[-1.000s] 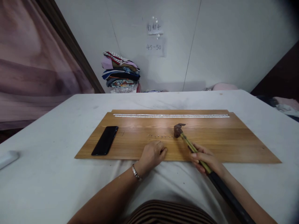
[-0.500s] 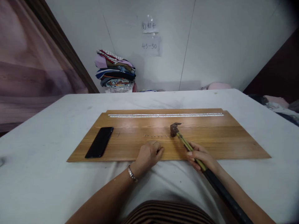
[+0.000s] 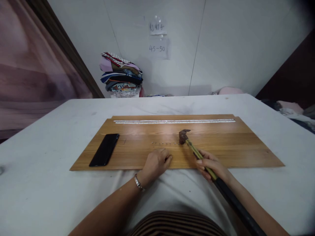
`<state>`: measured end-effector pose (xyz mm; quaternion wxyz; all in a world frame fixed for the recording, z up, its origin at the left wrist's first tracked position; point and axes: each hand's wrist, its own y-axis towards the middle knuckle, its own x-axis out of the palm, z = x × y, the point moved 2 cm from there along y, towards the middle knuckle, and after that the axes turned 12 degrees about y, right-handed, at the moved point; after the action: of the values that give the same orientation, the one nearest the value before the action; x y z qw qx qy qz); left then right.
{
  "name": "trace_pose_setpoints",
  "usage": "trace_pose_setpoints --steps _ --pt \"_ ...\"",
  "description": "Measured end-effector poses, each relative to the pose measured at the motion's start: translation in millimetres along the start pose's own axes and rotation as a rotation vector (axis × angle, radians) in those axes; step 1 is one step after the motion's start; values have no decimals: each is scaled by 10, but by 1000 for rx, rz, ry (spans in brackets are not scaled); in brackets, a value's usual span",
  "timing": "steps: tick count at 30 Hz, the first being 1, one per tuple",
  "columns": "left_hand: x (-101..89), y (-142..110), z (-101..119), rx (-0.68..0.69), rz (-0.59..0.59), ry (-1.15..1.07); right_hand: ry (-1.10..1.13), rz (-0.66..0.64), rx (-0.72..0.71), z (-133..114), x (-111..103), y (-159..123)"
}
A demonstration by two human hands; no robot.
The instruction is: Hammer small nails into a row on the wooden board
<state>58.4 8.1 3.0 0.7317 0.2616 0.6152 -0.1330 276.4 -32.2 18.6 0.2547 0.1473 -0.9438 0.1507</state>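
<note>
A long wooden board point(image 3: 231, 147) lies across the white table. My right hand point(image 3: 213, 166) is closed round the yellow-and-black handle of a hammer point(image 3: 192, 147), whose rusty head rests on the board at the right end of a row of small nails point(image 3: 163, 143). My left hand point(image 3: 156, 164) rests on the board's near edge just below the nails, fingers curled loosely; I cannot see anything in them. A silver bracelet circles that wrist.
A black phone point(image 3: 104, 149) lies on the board's left end. A white measuring strip point(image 3: 172, 121) runs along the far side of the board. Folded clothes point(image 3: 120, 76) are stacked against the wall behind the table point(image 3: 44, 183). Paper notes hang on the wall.
The view shifted slightly between the earliest frame and now. Both hands and the hammer keep the same places on the board.
</note>
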Motion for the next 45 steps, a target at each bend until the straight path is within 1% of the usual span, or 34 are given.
trace_pose_setpoints --steps 8,12,16,22,25,28,30,33,35,36,38,39,42,43,45 --pt "8 -1 -7 -9 -8 12 28 5 -12 -9 13 -24" --pt "23 0 -12 -15 -7 17 8 17 4 -2 11 -14" --pt "-1 8 -1 -10 -24 23 10 20 27 1 5 3" --pt "-15 12 -2 -12 -36 0 13 4 -13 -20 28 -20" --pt "-7 12 -10 -26 -33 -17 -3 12 -2 -24 32 -32" --pt "-28 13 -11 -59 -48 -88 -42 32 31 -12 12 -39" --pt "-59 14 -14 -91 -86 -185 -81 42 50 0 -11 -44" --pt "-141 16 -70 -128 -110 -343 -105 58 66 16 -47 -54" --pt "-226 13 -187 -174 -91 -381 -122 46 77 23 -58 -64" --pt "-279 9 -280 -221 -69 -360 -130 33 77 23 -57 -71" --pt "-408 -14 -529 -368 -2 -247 -153 35 72 18 -53 -86" --pt "-475 -32 -670 -439 13 -153 -160 41 72 15 -51 -92" --pt "-644 -115 -1089 -669 -2 137 -160 54 77 13 -51 -96" --pt "-675 -144 -1200 -712 -20 193 -157 58 79 17 -54 -91" --pt "-681 -189 -1358 -721 -86 262 -154 67 83 28 -66 -74"
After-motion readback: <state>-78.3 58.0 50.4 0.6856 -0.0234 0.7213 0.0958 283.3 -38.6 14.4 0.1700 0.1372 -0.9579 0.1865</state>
